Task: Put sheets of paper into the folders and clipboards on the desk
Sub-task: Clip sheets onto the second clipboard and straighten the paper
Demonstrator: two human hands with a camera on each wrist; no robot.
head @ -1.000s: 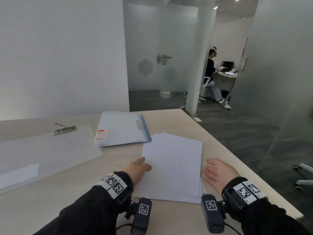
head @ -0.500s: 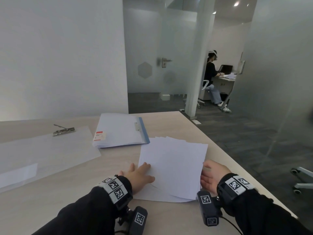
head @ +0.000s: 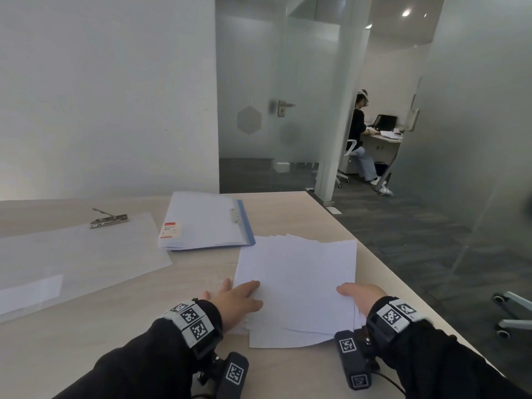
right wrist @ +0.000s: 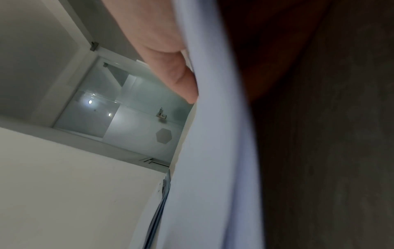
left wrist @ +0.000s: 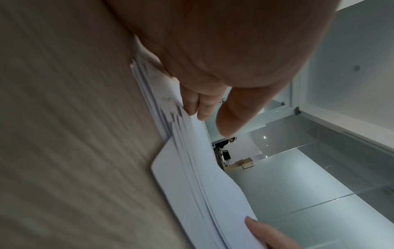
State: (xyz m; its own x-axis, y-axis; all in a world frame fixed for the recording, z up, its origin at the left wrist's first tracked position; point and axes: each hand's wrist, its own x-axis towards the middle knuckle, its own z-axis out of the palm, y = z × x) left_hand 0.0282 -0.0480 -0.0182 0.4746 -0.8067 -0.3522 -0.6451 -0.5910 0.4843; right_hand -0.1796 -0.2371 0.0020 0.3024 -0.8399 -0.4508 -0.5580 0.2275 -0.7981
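**both hands on the paper stack, near edge coming up**

paper stack (head: 296,283) lies between the two hands on the table (head: 115,326), long axis running away from the person, far end toward the blue-spined folder (head: 205,220). sheets are fanned, corners offset at the far edge. plain white, thin, matte; light wood-grain laminate top underneath.

left hand (head: 239,302) is at the stack's near-left edge, thumb on top; left wrist view shows fingers (left wrist: 193,104) tucked under the sheet edges, so it pinches the stack. right hand (head: 362,298) is at the near-right edge; right wrist view shows the thumb (right wrist: 183,79) pressed against the top sheet and paper curling past it. fingers below are hidden, reads as a pinch.

folder sits just beyond the left hand, closed, red-and-white label on the cover. clear clipboard (head: 72,260) with steel clip (head: 108,220) lies well to the left of the left hand, flat.

vs 0.5 s ago: right hand moved from beside the stack onto it, left hand slid further in, top sheets squared up a bit.
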